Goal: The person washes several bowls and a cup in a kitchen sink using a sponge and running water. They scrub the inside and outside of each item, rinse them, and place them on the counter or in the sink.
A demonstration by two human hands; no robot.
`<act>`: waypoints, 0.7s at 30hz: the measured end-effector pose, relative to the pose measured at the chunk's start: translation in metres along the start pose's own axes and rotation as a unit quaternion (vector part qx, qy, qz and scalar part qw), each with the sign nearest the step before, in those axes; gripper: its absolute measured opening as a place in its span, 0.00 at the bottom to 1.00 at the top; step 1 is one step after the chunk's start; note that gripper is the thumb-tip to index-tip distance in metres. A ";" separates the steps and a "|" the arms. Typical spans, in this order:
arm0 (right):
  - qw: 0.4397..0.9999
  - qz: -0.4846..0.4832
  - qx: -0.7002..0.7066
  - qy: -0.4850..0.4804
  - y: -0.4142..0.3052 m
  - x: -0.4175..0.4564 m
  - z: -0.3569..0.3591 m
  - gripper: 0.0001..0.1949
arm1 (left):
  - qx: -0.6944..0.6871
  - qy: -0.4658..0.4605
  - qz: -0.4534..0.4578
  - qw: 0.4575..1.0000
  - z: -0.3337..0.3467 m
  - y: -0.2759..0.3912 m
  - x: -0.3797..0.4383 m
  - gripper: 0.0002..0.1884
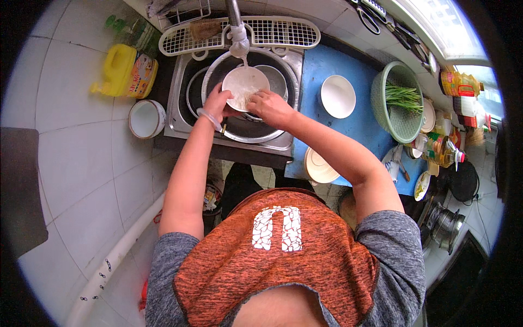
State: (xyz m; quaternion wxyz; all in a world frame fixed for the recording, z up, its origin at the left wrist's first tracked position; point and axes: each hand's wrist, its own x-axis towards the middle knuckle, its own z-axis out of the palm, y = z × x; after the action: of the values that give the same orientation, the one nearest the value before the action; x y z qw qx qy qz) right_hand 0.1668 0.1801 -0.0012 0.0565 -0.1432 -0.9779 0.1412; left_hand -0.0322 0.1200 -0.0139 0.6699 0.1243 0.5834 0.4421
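Observation:
My left hand (pixel 219 100) grips the left side of a white bowl (pixel 245 77) beneath a running faucet (pixel 239 43). Water falls into the bowl. The fingers of my right hand (pixel 270 107) reach over the bowl's lower right rim into it; whether they touch its inner wall or pinch anything cannot be told. Under the bowl, a large metal basin (pixel 292 77) sits in the steel sink (pixel 179 122), with a smaller metal vessel (pixel 278 79) inside the basin. A second white bowl (pixel 338 97) stands on the blue counter surface to the right.
A white grid rack (pixel 286 36) lies behind the sink. At left are a yellow jug (pixel 122 71) and an enamel pot (pixel 146 119). At right stand a green colander (pixel 398 122) holding green stalks (pixel 402 98), a cream lid-like dish (pixel 320 165), a cleaver (pixel 393 163) and bottles.

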 end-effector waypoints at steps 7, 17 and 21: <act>0.969 0.119 0.207 0.069 -0.057 0.025 0.000 0.10 | -0.246 0.152 0.126 0.949 0.024 -0.048 -0.025 0.22; 0.994 0.032 0.087 -0.063 -0.030 0.022 -0.025 0.09 | -0.211 0.118 0.141 0.960 0.019 -0.032 -0.036 0.30; 0.966 0.047 0.255 -0.006 -0.047 0.027 -0.012 0.12 | -0.231 0.146 0.171 0.947 0.025 -0.042 -0.042 0.38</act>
State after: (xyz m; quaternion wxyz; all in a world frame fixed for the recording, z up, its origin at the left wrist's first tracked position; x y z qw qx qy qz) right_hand 0.1305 0.1483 0.0258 0.0790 -0.1690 -0.9021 0.3891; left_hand 0.0122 0.0729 -0.0071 0.5019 -0.0015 0.5267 0.6860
